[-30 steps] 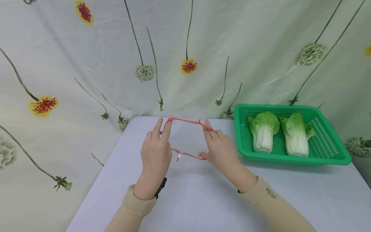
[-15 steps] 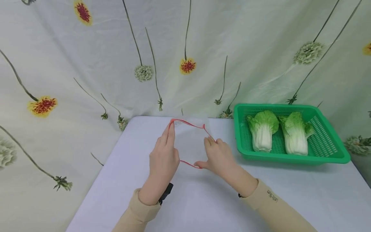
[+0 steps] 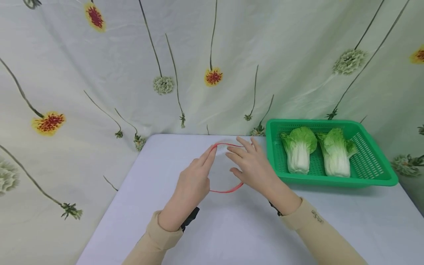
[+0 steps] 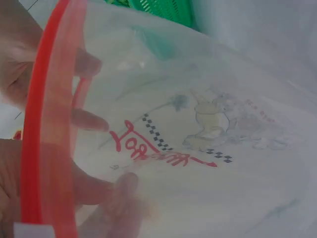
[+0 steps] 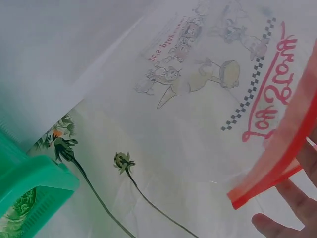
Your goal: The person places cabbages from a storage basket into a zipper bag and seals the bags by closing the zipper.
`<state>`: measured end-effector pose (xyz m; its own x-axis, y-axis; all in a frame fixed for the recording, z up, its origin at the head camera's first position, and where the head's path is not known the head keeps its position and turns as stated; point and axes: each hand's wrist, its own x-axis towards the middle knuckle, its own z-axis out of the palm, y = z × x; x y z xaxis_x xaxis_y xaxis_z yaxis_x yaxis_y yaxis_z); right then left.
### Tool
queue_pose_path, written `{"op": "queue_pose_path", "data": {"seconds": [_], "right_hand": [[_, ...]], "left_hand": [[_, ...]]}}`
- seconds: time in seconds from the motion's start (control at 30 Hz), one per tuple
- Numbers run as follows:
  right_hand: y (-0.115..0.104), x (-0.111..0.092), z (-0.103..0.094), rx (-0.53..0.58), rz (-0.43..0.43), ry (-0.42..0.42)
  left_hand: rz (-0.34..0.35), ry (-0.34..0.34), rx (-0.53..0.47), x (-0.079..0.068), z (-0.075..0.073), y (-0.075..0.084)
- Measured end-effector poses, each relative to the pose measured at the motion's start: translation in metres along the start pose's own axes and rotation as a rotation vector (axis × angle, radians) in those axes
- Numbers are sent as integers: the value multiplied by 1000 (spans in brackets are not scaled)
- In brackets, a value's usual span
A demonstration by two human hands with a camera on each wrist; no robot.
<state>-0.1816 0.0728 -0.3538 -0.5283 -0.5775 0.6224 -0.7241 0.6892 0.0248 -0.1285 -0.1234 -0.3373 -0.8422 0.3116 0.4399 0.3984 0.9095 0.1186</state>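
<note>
A clear plastic zip bag [image 5: 188,99] with a red zip edge [image 3: 228,191] is held up between my hands, its mouth spread apart. Cartoon figures and red lettering [image 4: 143,148] are printed on it. My left hand [image 3: 193,184] has its long fingers stretched straight along the red edge at the mouth's left side. At the right side, my right hand [image 3: 253,167] has spread, slightly bent fingers, several of them over the opening. The left wrist view shows fingers [image 4: 94,186] through the plastic. The bag's body is barely visible in the head view.
A green plastic basket [image 3: 331,180] stands on the right of the white-covered table [image 3: 132,228]. Inside lie two napa cabbages, one on the left [image 3: 299,152] and one on the right [image 3: 338,154]. A flower-printed cloth [image 3: 126,66] hangs behind the table.
My left hand has moved right and a little down, closer to the right hand. The right hand's fingers have spread. The bag's mouth has gone from a wide rectangle to a narrower, rounder shape.
</note>
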Motion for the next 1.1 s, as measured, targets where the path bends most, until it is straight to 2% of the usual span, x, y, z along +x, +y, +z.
{"op": "queue_pose_path", "data": {"seconds": [0.1, 0.17, 0.3, 0.37, 0.47, 0.6, 0.67, 0.83, 0.97, 1.1], "right_hand": [[5, -1, 2, 1, -6, -45], [9, -2, 3, 4, 29, -115], [16, -3, 2, 57, 131, -279], [18, -1, 2, 93, 163, -326], [19, 1, 2, 133, 181, -357], [21, 3, 4, 174, 184, -353], [22, 3, 5, 183, 179, -344], [23, 2, 7, 178, 174, -330], [24, -2, 8, 192, 184, -319], [25, -5, 7, 226, 133, -243]], "left_hand": [[6, -2, 2, 1, 0, -3], [-31, 2, -2, 0, 0, -7], [-211, -66, -79, -1, -5, -15], [-290, -111, -129, -2, -7, -16], [-343, -149, -202, -2, -9, -16], [-346, -128, -259, -5, -11, -17], [-326, -106, -255, -7, -10, -15], [-252, -71, -201, -13, 3, -9], [-234, -36, -197, -16, 13, -7], [-225, -13, -209, -16, 16, -7]]}}
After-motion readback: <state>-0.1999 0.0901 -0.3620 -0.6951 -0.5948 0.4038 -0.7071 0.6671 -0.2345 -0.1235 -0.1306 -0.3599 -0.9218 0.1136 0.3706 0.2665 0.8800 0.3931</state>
